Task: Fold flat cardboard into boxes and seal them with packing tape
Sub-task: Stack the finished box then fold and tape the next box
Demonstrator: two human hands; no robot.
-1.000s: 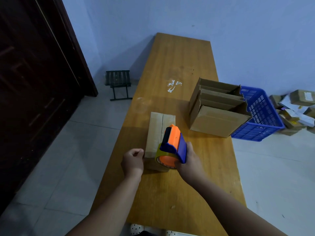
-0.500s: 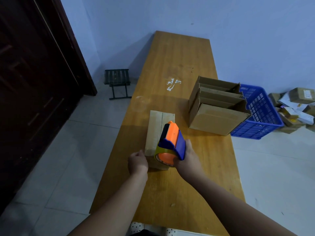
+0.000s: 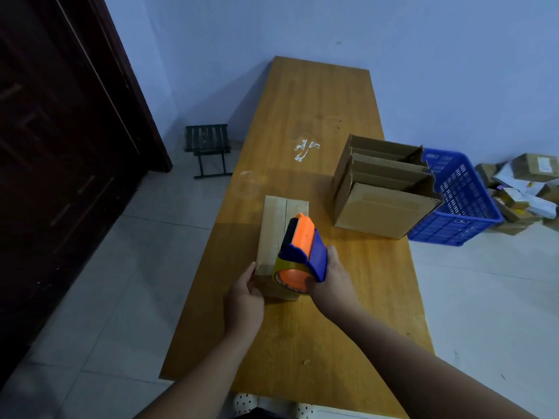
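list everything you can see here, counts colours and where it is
table: 1, orange-brown wood, runs from near edge to far wall
small box: 1, brown cardboard, near left part of table
tape dispenser: 1, orange and blue, on near end of small box
open boxes: several, exact count unclear, brown cardboard, right side of table
white marks: a few, white, middle of table
basket: 1, blue plastic, right of the open boxes
parcels: a pile, brown and white, floor at far right
stool: 1, dark, floor left of table
door: 1, dark brown, left
left hand: holds near left corner of small box
right hand: grips tape dispenser
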